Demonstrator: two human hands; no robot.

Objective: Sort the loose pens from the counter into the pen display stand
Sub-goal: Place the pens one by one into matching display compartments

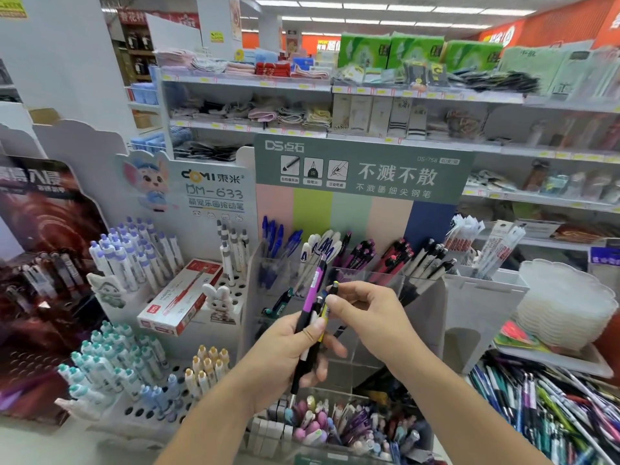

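Left hand (285, 357) grip curled round bundle of pens incl. purple-barrelled pen (313, 293); right hand (365, 317) grip pinches yellow-black pen (327, 310) before clear acrylic pen stand (422, 297)

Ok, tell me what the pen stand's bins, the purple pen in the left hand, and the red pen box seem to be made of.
Stand bins: likely clear acrylic, glossy; pens show through the walls and the edges catch light.
Purple pen in the left hand: looks like smooth opaque plastic with a slight sheen.
Red pen box: probably printed cardboard, with flat folded edges.
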